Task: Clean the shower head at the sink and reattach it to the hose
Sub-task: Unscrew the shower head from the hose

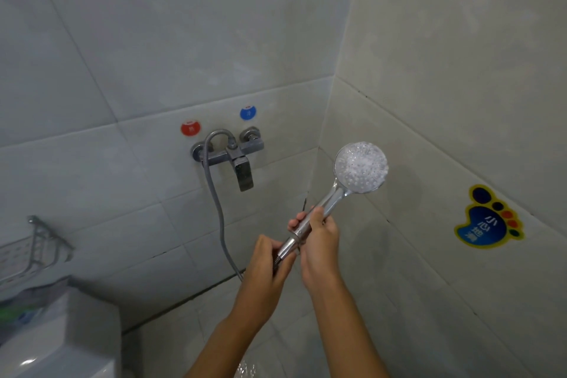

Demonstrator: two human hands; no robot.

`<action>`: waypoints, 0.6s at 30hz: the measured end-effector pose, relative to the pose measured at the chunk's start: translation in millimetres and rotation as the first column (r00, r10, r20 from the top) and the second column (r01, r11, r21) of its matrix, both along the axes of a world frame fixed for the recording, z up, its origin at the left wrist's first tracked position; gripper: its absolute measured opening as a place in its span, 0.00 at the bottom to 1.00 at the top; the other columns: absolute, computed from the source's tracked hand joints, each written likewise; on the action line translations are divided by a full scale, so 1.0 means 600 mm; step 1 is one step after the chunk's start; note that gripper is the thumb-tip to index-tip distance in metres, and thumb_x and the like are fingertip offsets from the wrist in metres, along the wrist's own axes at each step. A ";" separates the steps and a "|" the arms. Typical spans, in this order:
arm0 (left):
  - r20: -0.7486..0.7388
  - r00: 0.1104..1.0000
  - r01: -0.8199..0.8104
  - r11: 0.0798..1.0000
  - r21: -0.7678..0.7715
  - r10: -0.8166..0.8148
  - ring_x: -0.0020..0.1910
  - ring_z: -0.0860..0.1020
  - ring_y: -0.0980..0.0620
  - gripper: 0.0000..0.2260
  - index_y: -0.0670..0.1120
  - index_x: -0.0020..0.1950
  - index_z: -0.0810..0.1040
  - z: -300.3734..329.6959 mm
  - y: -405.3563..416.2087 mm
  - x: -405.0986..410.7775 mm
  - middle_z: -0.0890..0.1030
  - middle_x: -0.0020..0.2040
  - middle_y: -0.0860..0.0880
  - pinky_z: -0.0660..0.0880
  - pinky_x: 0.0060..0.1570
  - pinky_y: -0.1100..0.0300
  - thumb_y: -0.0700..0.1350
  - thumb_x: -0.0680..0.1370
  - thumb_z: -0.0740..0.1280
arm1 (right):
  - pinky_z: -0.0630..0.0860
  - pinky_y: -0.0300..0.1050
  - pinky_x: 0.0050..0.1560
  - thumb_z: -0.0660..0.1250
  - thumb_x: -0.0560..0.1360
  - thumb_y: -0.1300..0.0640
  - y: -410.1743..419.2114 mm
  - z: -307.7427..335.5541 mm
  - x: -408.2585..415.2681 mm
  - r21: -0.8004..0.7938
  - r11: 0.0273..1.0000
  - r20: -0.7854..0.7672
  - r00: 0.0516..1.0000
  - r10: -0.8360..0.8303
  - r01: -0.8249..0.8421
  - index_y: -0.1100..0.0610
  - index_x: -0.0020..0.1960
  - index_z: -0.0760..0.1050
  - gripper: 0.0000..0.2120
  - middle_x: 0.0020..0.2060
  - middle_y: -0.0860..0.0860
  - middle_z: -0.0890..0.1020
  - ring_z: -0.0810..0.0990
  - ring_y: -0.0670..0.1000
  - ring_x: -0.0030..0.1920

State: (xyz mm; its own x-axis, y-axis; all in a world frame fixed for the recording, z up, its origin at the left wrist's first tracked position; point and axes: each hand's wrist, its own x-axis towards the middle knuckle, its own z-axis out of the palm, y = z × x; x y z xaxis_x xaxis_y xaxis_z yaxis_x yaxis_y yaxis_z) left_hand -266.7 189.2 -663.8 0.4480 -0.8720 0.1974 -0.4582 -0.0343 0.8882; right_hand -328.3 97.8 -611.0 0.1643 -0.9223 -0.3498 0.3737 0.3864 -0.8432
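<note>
The shower head [360, 167] is held up in the corner of the tiled walls, its nozzle face turned toward the camera and tilted up to the right, its chrome handle slanting down to the left. The right hand [319, 236] is closed around the handle just above its lower end. The left hand [267, 264] is closed on the joint where the hose [219, 212] meets the handle, fingers pinching the chrome nut [288, 247] there.

The head sits in line with the hose end and touching it, so the job looks to be at the joining step. From the picture alone it cannot be told whether the nut is being tightened or loosened, nor whether the thread is fully home. No sink is in view, and whether the nozzles are clean cannot be judged. If this is the reattaching, what is left is likely to finish turning the nut and hang the head up; no holder for it shows here.

The hose runs down from the mixer tap [228, 153] on the back wall, loops low, and comes up into the left hand. Above the tap are a red marker [190, 128] and a blue marker [248, 112]. A foot-shaped sticker [487, 219] is on the right wall. A wire rack [36, 242] hangs at the left, above a white cistern [61, 344]. Nothing stands between the hands and the joint; the floor below looks wet.
</note>
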 end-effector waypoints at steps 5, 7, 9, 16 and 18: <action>0.115 0.993 -0.001 0.999 0.039 -0.004 0.37 0.75 0.54 0.05 0.54 0.51 0.69 0.001 0.004 0.000 0.74 0.42 0.54 0.74 0.34 0.59 0.53 0.80 0.63 | 0.79 0.46 0.43 0.56 0.84 0.54 0.003 -0.001 -0.002 0.003 1.000 -0.017 1.000 -0.010 0.010 0.60 0.53 0.72 0.11 0.37 0.54 0.79 0.81 0.49 0.35; 0.172 0.985 -0.003 0.999 0.046 -0.005 0.38 0.74 0.54 0.05 0.54 0.51 0.68 -0.001 0.004 0.001 0.73 0.41 0.55 0.73 0.33 0.61 0.53 0.81 0.62 | 0.79 0.45 0.42 0.56 0.84 0.54 0.003 -0.001 -0.002 0.002 1.000 -0.024 1.000 -0.011 0.011 0.60 0.53 0.72 0.11 0.37 0.54 0.79 0.81 0.49 0.35; 0.208 0.978 0.000 0.998 0.062 -0.013 0.38 0.74 0.55 0.05 0.53 0.51 0.69 -0.004 0.005 0.002 0.73 0.41 0.56 0.71 0.33 0.63 0.54 0.81 0.61 | 0.79 0.45 0.42 0.56 0.84 0.54 0.005 -0.004 -0.002 -0.002 1.000 -0.038 0.999 -0.007 0.007 0.60 0.53 0.72 0.11 0.37 0.54 0.79 0.81 0.49 0.34; -0.032 0.999 0.045 0.987 0.153 -0.040 0.36 0.74 0.59 0.20 0.50 0.40 0.77 -0.010 0.007 0.001 0.75 0.34 0.55 0.68 0.36 0.67 0.54 0.83 0.51 | 0.77 0.47 0.43 0.54 0.85 0.54 -0.012 -0.001 -0.011 -0.028 0.999 0.007 0.999 -0.036 0.037 0.59 0.48 0.71 0.12 0.36 0.53 0.77 0.79 0.48 0.32; -0.106 0.993 0.064 0.982 0.176 -0.046 0.34 0.73 0.60 0.18 0.51 0.41 0.77 -0.013 0.011 0.000 0.75 0.34 0.55 0.68 0.36 0.68 0.52 0.83 0.53 | 0.77 0.46 0.41 0.54 0.85 0.55 -0.025 -0.001 -0.022 -0.033 0.997 0.048 0.997 -0.063 0.065 0.59 0.48 0.70 0.11 0.36 0.54 0.76 0.78 0.48 0.31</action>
State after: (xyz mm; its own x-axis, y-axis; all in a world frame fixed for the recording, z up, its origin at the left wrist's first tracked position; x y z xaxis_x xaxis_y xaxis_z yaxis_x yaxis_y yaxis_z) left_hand -266.7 196.1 -671.5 0.4081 -0.9129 -0.0076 -0.3724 -0.1741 0.9116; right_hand -341.7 82.7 -611.5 0.1202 -0.9429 -0.3105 0.4362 0.3311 -0.8367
